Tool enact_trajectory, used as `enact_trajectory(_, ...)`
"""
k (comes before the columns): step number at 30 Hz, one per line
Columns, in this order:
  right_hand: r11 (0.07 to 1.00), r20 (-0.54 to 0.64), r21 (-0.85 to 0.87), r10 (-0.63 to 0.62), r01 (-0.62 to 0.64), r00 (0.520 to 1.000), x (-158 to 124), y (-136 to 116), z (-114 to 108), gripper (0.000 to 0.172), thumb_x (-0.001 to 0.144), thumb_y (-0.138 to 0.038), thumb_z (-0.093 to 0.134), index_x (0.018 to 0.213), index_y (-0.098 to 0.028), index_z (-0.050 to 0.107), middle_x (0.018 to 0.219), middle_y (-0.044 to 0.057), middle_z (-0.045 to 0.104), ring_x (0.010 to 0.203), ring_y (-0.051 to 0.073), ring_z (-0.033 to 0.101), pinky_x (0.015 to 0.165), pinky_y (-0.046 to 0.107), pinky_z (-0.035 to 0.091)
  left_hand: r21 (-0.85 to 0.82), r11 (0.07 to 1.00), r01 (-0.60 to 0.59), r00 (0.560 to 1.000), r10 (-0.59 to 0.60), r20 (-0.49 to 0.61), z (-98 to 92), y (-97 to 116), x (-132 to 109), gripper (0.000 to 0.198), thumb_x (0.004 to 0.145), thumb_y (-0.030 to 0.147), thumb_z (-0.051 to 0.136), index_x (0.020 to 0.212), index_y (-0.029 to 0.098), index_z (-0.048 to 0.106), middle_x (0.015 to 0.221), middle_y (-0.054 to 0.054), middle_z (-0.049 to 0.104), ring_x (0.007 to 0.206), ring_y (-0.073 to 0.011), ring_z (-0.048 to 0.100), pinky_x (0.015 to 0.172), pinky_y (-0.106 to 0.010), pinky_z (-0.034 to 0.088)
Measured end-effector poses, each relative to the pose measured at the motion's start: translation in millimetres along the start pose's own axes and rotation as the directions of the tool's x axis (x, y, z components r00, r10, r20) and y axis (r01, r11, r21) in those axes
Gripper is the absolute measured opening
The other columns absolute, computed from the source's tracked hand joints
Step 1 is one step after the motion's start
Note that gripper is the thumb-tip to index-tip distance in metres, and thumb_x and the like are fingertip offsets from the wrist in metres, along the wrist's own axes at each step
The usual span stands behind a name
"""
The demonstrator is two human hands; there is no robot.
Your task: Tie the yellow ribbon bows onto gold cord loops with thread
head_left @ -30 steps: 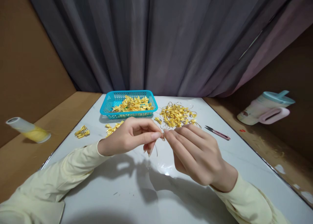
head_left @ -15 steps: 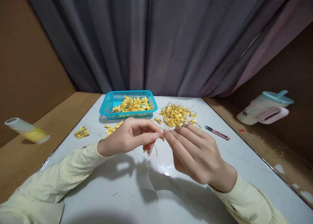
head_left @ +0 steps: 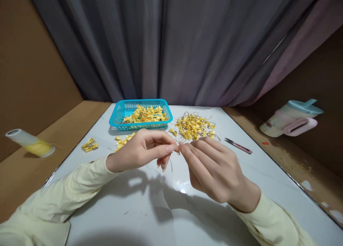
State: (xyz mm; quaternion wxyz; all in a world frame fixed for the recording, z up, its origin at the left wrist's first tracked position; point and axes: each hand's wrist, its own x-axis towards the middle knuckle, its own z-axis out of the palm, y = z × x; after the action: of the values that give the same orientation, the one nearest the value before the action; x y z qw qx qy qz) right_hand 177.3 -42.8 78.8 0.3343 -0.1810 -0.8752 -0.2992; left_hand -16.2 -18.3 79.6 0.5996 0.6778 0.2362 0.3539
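Note:
My left hand point(head_left: 144, 148) is closed in a pinch, thumb against index finger, above the middle of the white table point(head_left: 150, 217). A thin cord end point(head_left: 172, 165) hangs beneath its fingertips. Fingertip to fingertip with it, my right hand point(head_left: 214, 167) is also pinched closed; what lies between its fingers is too small to make out. Beyond the hands lies a pile of yellow ribbon bows with thin loops and beads point(head_left: 191, 126). More yellow bows point(head_left: 144, 114) fill a blue basket point(head_left: 114, 119). Partly behind my left hand is a smaller bunch of bows point(head_left: 122, 141).
Small snips point(head_left: 238, 146) lie right of the pile. Some looped yellow pieces point(head_left: 89, 145) are at the table's left. A spool of yellow thread point(head_left: 37, 146) stands at far left, a lidded cup point(head_left: 289, 119) at far right. A grey curtain point(head_left: 177, 45) hangs behind.

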Motion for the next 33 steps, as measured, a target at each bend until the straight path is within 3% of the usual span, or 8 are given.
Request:
enact_trajectory(12, 1.000, -0.011, 0.001, -0.001, 0.001, 1.000, 0.7, 0.6, 0.5, 0.021, 0.085, -0.002, 0.041, 0.085, 0.004, 0.062, 0.060, 0.013, 0.060, 0.055, 0.020, 0.049, 0.047, 0.034, 0.036, -0.025, 0.999, 0.028, 1.000, -0.028, -0.012, 0.2, -1.0, 0.9, 0.007, 0.085, 0.014, 0.056, 0.082, 0.010, 0.061, 0.054, 0.002, 0.058, 0.051, -0.0091, 0.056, 0.050, -0.019, 0.046)
enact_trajectory(33, 0.999, 0.015, -0.049, 0.005, -0.004, 1.000, 0.9, -0.2, 0.3, 0.023, 0.086, -0.003, 0.038, 0.085, -0.004, 0.061, 0.060, 0.010, 0.059, 0.055, 0.018, 0.048, 0.050, 0.032, 0.037, -0.047, 0.996, 0.072, 0.997, -0.072, -0.018, 0.8, 2.1, 0.8, 0.010, 0.085, 0.016, 0.056, 0.079, 0.010, 0.062, 0.052, 0.002, 0.058, 0.048, -0.0089, 0.056, 0.048, -0.019, 0.045)
